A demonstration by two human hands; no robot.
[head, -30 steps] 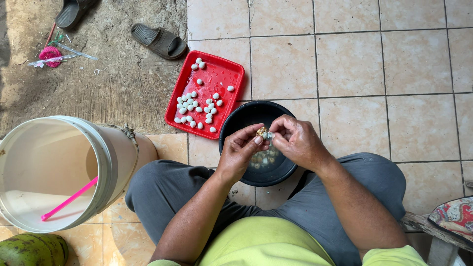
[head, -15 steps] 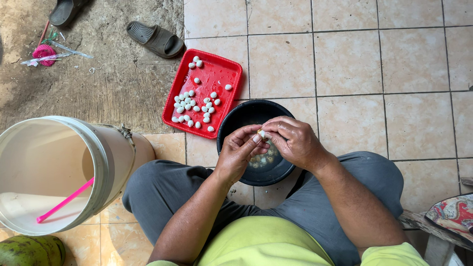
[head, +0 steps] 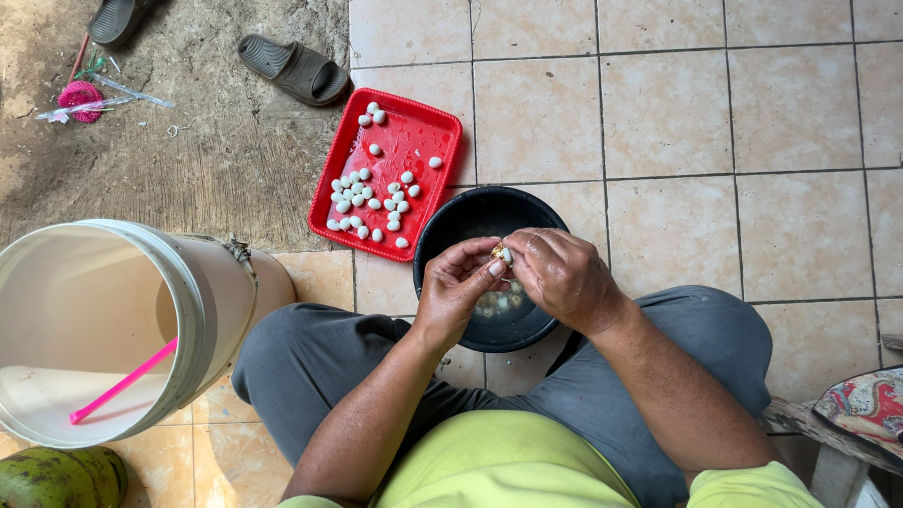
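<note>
Both hands meet above the round black plastic bowl [head: 470, 212], which stands on the beige tiled floor [head: 658, 113] between the person's knees. The left hand [head: 456, 292] and the right hand [head: 564, 277] jointly hold one small pale oval seed with a yellowish-brown husk [head: 501, 252]. The left thumb and forefinger tips are pressed together on it from the left; the right fingers are curled and pinch it from the right. The seed is held just over the bowl's middle, clear of the contents. It is too small and too covered by fingertips to tell its long axis or which way it points.

Inside the bowl, under the hands, lie more pale seeds in water [head: 494, 303]. Just beside the bowl's upper left rim, touching or nearly so, sits a red rectangular plastic tray [head: 423, 122] carrying white peeled seeds [head: 367, 202], clustered toward its lower left. A large white plastic bucket [head: 202, 310] containing a pink stick [head: 122, 381] lies tilted beside the left knee.
</note>
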